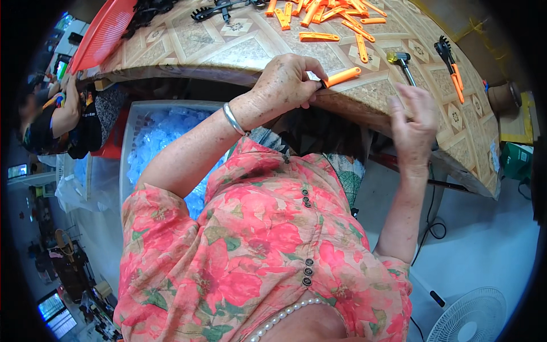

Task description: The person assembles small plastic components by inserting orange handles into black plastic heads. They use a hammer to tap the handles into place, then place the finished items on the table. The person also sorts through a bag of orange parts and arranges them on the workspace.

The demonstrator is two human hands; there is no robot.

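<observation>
Head view: I observe the left hand (285, 82), fingers pinched on the orange handle (343, 76), which projects rightward from them at the counter (256, 44) edge. The right hand (417, 122) is half-open, blurred, apparently empty. A loosened pinch could drop the handle.

Shows a short line of small white lettering on the dark clothing (85, 128) of a person (67, 113) at the far left, too small to read surely. Also shows what may be pale print on the green box (517, 162) near the right edge, likewise unreadable.
</observation>
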